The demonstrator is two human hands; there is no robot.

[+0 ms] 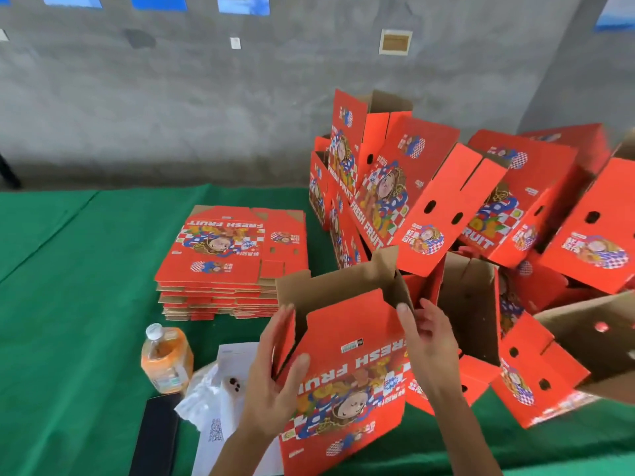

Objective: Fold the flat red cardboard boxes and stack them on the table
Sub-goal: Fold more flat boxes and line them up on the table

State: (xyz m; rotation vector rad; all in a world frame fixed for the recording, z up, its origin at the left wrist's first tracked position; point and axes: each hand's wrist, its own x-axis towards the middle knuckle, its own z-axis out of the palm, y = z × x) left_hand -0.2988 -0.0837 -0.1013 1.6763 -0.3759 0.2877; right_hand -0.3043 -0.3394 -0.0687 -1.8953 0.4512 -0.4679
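We see a half-folded red printed cardboard box, smooth outside, raw matt brown inside. The stack of flat red cardboard blanks shows rough corrugated edges. The green cloth table cover looks matt; the clear plastic bottle is glossy.

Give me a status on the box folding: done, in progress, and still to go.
Done: a loose heap of folded boxes sits at the table's right, piled rather than neatly stacked. In hand: the left hand and right hand grip one half-opened box, its flaps still up. Left: a stack of flat boxes on the green tablecloth, many layers deep, so plenty remains.
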